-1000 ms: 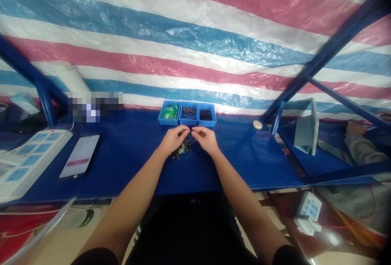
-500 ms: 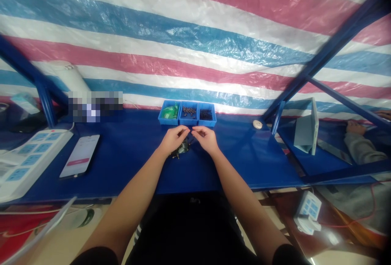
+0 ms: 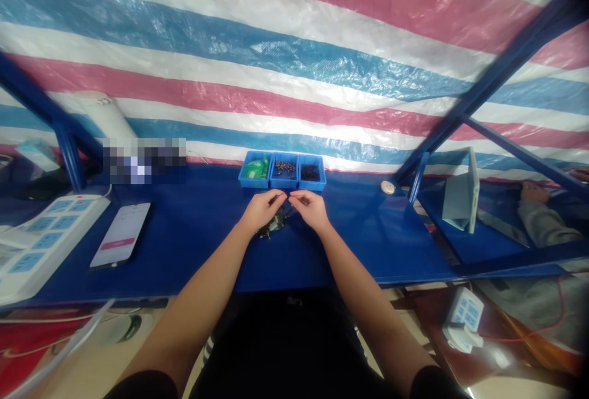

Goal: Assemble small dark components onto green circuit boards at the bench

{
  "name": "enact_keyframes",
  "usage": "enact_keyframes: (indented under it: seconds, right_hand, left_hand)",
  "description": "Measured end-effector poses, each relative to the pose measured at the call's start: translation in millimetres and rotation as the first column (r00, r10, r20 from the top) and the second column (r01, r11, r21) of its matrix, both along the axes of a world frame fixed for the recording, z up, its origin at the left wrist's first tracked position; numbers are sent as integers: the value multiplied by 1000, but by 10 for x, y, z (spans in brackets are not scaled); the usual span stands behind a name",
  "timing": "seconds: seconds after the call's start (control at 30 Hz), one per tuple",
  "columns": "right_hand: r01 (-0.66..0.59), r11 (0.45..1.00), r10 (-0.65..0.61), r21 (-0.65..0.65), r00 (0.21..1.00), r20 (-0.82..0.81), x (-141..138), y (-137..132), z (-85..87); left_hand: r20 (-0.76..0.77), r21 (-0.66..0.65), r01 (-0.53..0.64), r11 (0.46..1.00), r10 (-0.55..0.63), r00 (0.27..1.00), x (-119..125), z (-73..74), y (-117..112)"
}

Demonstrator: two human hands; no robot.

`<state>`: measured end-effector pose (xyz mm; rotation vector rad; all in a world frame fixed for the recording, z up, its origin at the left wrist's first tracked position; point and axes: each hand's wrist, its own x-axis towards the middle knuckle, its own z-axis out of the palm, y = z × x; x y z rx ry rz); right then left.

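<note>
Holding steady: hands barely shifted over one second

Left hand (image 3: 262, 209) and right hand (image 3: 313, 209) stayed fingertip to fingertip above the blue table (image 3: 193, 245). Both were pinched closed on something too small to make out. Small dark parts (image 3: 274, 226) lay just beneath the left hand, with three blue bins (image 3: 281, 172) beyond.

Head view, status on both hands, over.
Left hand and right hand pinched shut, fingertips meeting; anything held too small to tell. Small parts pile under left hand. Blue bins beyond.
</note>
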<state>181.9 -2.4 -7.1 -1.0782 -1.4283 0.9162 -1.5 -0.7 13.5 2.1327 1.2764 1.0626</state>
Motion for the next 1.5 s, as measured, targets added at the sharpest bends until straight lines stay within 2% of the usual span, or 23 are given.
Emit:
enact_keyframes:
  seconds: [0.1,0.17,0.27,0.37,0.47,0.53,0.63,0.7,0.77,0.83,0.9,1.0,1.2,1.5]
  right_hand:
    - [111,993,-113,-49,993,-28,63,89,-46]
    - [218,969,-227,-117,971,-69,111,184,-85]
    - [271,940,-314,-207,924,-220,150,330,-109]
    - [183,966,-243,-181,880,-409,160,405,-70]
    - [92,991,-123,-92,891,-438,198,388,-24]
    - [85,993,-106,-76,938,-331,240,341,-23]
    - [63,997,-63,-44,998,14,276,253,-63]
    - [18,1000,-25,26,957,288,256,203,-92]
    - [-11,995,-39,98,871,489,211,175,-110]
    - [-26,990,-62,136,798,599,167,169,-118]
    - [-36,988,-68,147,762,644,146,174,-123]
    - [-30,985,-86,172,778,623,158,173,-121]
    - [-14,980,-64,200,923,380,146,90,-46]
    - [-44,991,20,128,983,182,49,10,59]
  left_hand:
    - [-6,10,-35,999,35,999,-4,7,-1]
    - [-16,24,-48,999,49,999,-5,5,-1]
    - [-28,37,-64,997,65,997,-5,-1,-3]
    - [-25,37,-63,997,63,998,-6,-6,-7]
    - [-22,41,-56,998,57,998,-13,-10,-5]
    - [-24,47,-55,997,57,998,-19,-16,1]
    - [-26,53,-57,997,59,998,-23,-26,13]
    - [-27,53,-54,997,55,998,-21,-29,16]
    - [-28,48,-53,997,54,998,-17,-26,14]
    - [-31,43,-56,998,57,998,-13,-19,8]
    - [-37,42,-58,997,59,998,-13,-11,2]
    - [-57,53,-48,997,51,997,-15,-14,4]
    - [-109,64,15,998,-8,994,-1,-68,39]
    - [-75,25,-5,1000,7,997,4,-56,21]
